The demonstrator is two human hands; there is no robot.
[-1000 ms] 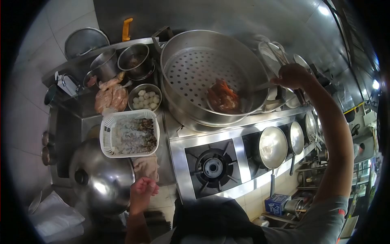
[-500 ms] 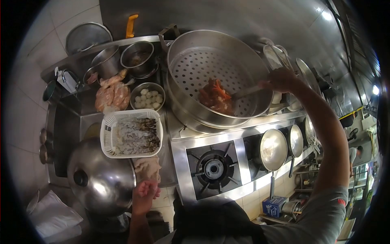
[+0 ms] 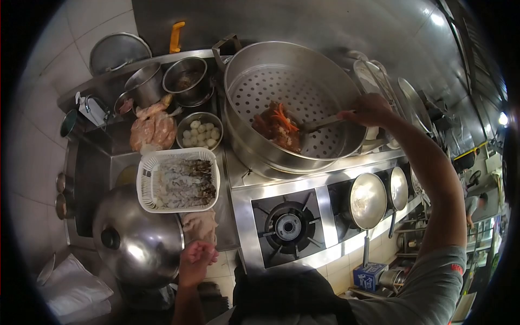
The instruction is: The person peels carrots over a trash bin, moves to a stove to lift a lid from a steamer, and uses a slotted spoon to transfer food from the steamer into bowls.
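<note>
My right hand (image 3: pixel 369 111) is closed around the handle of a long flat cooking utensil (image 3: pixel 325 123). It reaches over the rim of a large steamer pot (image 3: pixel 254 149) with a perforated plate. The utensil's far end is hidden in a reddish-brown heap of food (image 3: pixel 279 130) with orange strips, lying on the plate. My left hand (image 3: pixel 196 261) is low at the counter edge, fingers curled in, with nothing visible in them. Just beyond it lies a pale, limp piece that looks like raw meat or skin (image 3: pixel 200 226). A domed metal lid (image 3: pixel 138 233) stands to its left.
A white basket (image 3: pixel 142 184) of shrimp stands on the counter, near a bowl of white balls (image 3: pixel 199 130) and raw poultry (image 3: pixel 153 130). A gas burner (image 3: pixel 287 226) is in front of the pot. Pans (image 3: pixel 368 200) sit to its right. Another person (image 3: pixel 473 206) is far right.
The food heap and the utensil have shifted slightly left on the perforated plate, and my right hand has moved a little left with them. My left hand stays near the counter edge.
</note>
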